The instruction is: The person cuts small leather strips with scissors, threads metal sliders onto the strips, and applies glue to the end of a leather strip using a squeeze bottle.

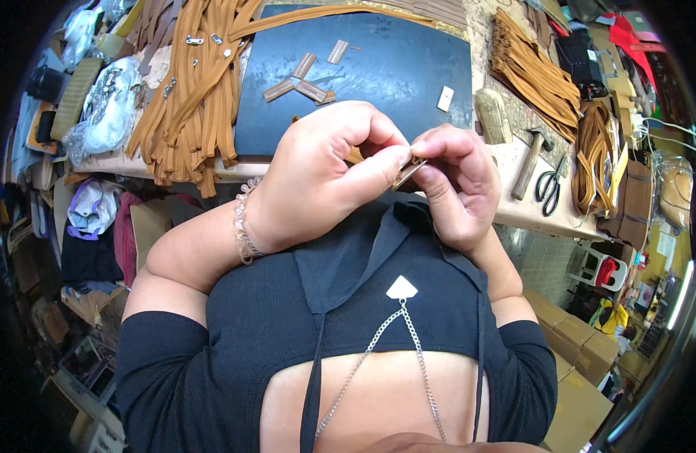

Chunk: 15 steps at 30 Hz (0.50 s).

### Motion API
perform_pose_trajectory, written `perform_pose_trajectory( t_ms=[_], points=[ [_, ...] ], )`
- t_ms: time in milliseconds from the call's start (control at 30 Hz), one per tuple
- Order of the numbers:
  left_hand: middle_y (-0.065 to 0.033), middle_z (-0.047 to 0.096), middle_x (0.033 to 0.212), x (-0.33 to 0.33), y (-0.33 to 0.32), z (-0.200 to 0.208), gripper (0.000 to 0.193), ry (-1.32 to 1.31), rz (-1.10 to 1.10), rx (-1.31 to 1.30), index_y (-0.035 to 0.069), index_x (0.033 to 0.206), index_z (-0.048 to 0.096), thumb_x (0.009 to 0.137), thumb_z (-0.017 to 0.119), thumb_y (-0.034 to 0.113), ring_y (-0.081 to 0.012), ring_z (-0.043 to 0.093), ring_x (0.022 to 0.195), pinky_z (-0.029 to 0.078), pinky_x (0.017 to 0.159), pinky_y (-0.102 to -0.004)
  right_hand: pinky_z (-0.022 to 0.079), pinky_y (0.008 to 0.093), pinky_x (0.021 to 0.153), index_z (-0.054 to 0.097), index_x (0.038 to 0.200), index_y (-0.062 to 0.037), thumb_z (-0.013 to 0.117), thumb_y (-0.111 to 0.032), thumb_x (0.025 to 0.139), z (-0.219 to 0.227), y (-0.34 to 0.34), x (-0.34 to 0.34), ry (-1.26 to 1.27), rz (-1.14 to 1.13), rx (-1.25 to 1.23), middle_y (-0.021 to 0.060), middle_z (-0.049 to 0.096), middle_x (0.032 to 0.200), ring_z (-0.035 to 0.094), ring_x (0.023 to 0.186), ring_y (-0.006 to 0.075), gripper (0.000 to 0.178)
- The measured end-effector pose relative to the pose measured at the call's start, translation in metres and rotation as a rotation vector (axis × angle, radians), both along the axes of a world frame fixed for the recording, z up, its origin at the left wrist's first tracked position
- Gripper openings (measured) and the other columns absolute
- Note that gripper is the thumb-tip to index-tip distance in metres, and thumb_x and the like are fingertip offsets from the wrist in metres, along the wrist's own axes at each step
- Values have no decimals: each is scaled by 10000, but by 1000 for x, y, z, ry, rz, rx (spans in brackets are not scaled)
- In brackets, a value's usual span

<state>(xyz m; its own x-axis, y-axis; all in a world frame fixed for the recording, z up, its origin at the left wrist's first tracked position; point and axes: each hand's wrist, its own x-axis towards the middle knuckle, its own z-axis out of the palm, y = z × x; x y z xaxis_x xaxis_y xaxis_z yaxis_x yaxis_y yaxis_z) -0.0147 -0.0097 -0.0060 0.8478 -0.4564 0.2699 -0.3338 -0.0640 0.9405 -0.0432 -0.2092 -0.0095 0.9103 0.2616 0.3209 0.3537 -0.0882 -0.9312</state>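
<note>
My left hand and my right hand meet over the near edge of a dark board. Between their pinched fingertips is a small, narrow piece with a shiny edge; the fingers cover most of it, so its kind is unclear. A bit of tan strip shows behind my left fingers. Beyond the hands, several short brown pieces lie on the board. A small white rectangular piece rests toward its right side.
Tan zipper strips with small metal parts hang over the table's left edge. At right are a bundle of brown strips, a worn block, a hammer, black-handled scissors and a looped tan bundle. Cardboard boxes stand lower right.
</note>
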Motion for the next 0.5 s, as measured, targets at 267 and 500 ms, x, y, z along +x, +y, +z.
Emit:
perform_pose_trajectory(
  t_ms=[267, 500],
  points=[
    [-59, 622, 878, 2, -4, -7, 69, 38, -34, -47, -11, 911, 636, 923, 639, 57, -111, 574, 773, 468, 698, -245, 498, 223, 712, 582, 1042, 16, 626, 65, 917, -7, -4, -4, 72, 13, 64, 66, 594, 965, 600, 799, 95, 141],
    [-45, 613, 905, 6, -3, -7, 87, 352, -114, -85, -8, 939, 631, 959, 600, 71, -112, 577, 803, 466, 731, -235, 517, 241, 761, 568, 1083, 9, 617, 75, 923, -12, -6, -4, 115, 15, 117, 76, 594, 986, 611, 837, 112, 180]
  ],
)
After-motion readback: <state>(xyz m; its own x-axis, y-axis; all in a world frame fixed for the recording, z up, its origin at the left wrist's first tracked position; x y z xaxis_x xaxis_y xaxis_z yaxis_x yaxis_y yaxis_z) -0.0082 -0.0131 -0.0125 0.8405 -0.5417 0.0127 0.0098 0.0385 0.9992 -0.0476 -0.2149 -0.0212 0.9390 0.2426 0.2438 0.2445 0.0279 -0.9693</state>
